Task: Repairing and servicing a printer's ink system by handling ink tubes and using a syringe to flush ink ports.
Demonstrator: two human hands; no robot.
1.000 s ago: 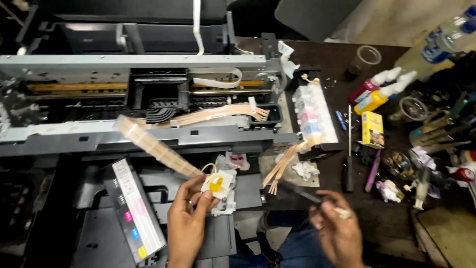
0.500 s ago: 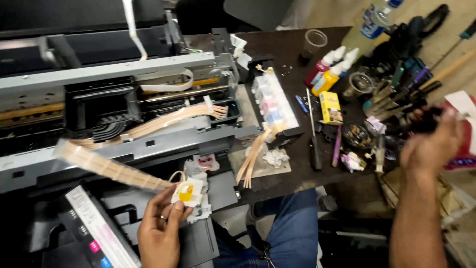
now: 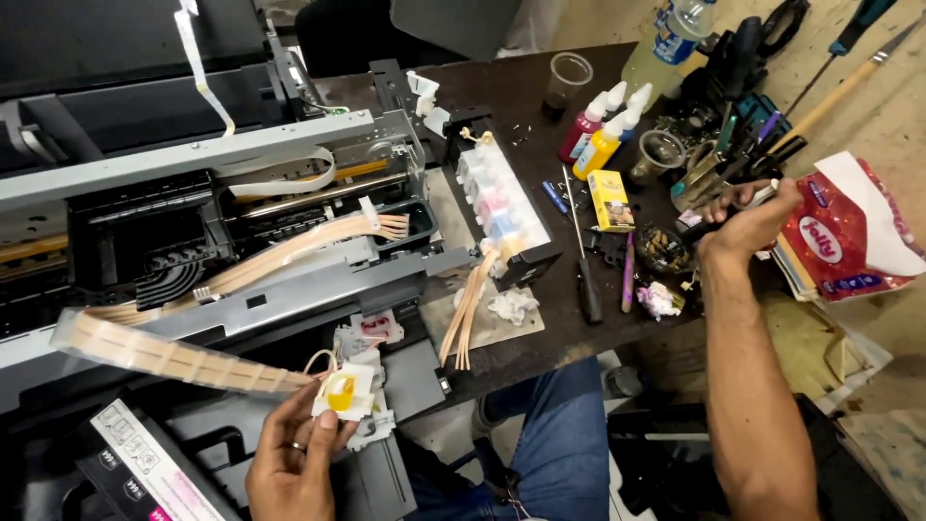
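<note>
My left hand [image 3: 294,458] pinches a small white plastic part stained with yellow ink [image 3: 342,394], low in front of the opened printer [image 3: 241,222]. A flat strip of beige ink tubes [image 3: 174,355] runs from that part up and left. My right hand [image 3: 748,220] is stretched far right, over the heap of hand tools [image 3: 733,145] on the dark table. Its fingers are curled among the tools, with a small white bit at the fingertips. What it grips, if anything, is hidden.
A block of ink tanks [image 3: 502,203] stands beside the printer with loose tubes [image 3: 470,309] hanging off the table edge. Ink bottles [image 3: 603,135], a yellow box [image 3: 610,198], a screwdriver [image 3: 584,260], a plastic cup [image 3: 567,72] and a red-and-white packet [image 3: 849,241] crowd the right side.
My right hand left the spot near my lap, where it held a thin dark tool, and swung out right to the tool heap. The view turned right. The left hand keeps the stained part.
</note>
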